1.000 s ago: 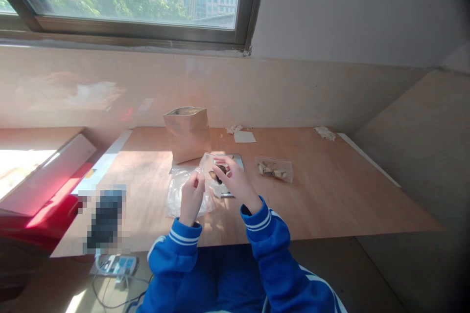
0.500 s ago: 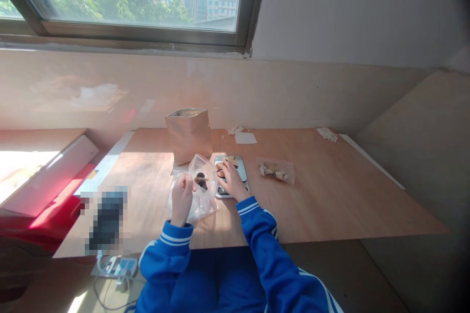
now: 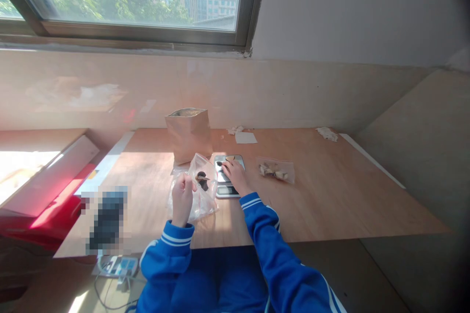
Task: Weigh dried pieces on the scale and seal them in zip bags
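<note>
My left hand (image 3: pixel 182 193) is closed in a fist on the rim of a clear plastic bag (image 3: pixel 200 208), holding its mouth open. Several dark brown dried slices (image 3: pixel 201 181), perhaps mushroom, lie inside that bag. Just right of it is a small digital kitchen scale (image 3: pixel 227 190) with a silvery plate and a display at the near end. Over the plate reaches my right hand (image 3: pixel 235 175), fingers stretched out and apart from the bag. Near its fingertips are a dark piece (image 3: pixel 219 163) and a pale tan slice (image 3: pixel 230 157). What lies under the palm is hidden.
Behind the bag stands an open brown paper pouch (image 3: pixel 189 137). A sealed clear bag of pale pieces (image 3: pixel 275 170) lies right of the scale. A white card (image 3: pixel 246 138) and crumpled tissue (image 3: pixel 326 133) are farther back. A blurred dark object (image 3: pixel 107 220) lies at left.
My right hand has shifted slightly right across the scale, away from the plastic bag. The display and a dark piece at the plate's left edge now show more. My left hand stays put.
</note>
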Action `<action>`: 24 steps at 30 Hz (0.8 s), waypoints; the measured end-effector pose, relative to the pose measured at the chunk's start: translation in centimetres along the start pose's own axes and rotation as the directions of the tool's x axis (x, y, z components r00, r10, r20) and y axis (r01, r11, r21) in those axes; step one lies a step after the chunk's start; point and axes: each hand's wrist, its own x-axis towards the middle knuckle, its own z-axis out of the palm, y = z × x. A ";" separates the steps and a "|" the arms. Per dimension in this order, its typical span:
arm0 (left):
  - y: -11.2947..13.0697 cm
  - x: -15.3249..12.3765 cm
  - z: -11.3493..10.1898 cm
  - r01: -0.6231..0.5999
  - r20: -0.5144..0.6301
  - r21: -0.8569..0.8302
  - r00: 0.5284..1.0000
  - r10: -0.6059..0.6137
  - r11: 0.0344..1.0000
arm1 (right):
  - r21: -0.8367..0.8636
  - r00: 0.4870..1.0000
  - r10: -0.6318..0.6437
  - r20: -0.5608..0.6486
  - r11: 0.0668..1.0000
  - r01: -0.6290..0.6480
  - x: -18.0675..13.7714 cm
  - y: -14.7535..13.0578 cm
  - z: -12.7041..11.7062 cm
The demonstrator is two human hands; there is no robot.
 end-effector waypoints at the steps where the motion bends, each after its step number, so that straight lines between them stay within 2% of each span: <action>1: -0.1 0.0 0.0 -0.006 0.000 0.006 1.000 0.006 1.000 | 0.087 0.999 0.032 -0.025 0.996 -0.030 0.0 -0.3 -0.5; 3: -0.3 0.0 0.1 -0.019 0.000 0.031 1.000 0.019 0.999 | 0.318 0.984 0.156 -0.090 0.940 -0.120 0.0 -1.5 -2.1; 5: -0.4 -0.1 0.1 -0.030 0.004 0.066 1.000 0.030 0.997 | 0.521 0.949 0.295 -0.108 0.830 -0.199 0.1 -3.3 -4.2; 6: -0.5 -0.1 0.2 -0.037 0.007 0.084 0.999 0.037 0.996 | 0.578 0.944 0.321 -0.074 0.785 -0.222 0.1 -4.3 -5.4; 8: -0.5 -0.2 0.3 -0.055 0.015 0.114 0.998 0.054 0.992 | 0.608 0.969 0.238 0.060 0.762 -0.224 0.2 -6.3 -7.6; 10: -0.4 -0.4 0.5 -0.077 0.024 0.134 0.997 0.074 0.988 | 0.544 0.978 0.085 0.188 0.821 -0.176 0.2 -8.1 -9.2; 12: -0.2 -0.6 0.6 -0.092 0.031 0.142 0.996 0.088 0.986 | 0.431 0.967 0.008 0.255 0.894 -0.121 0.2 -9.4 -10.0; 16: -0.1 -1.0 0.7 -0.103 0.036 0.141 0.994 0.099 0.985 | 0.169 0.969 0.091 0.228 0.977 -0.132 0.1 -10.3 -9.5; 21: -0.3 -1.0 0.4 -0.110 0.033 0.143 0.994 0.107 0.984 | -0.060 0.975 0.155 0.157 0.987 -0.148 0.1 -10.3 -8.7; 24: -0.3 -1.0 0.5 -0.093 0.028 0.136 0.996 0.090 0.986 | -0.172 0.973 0.140 0.184 0.979 -0.108 0.1 -10.6 -8.6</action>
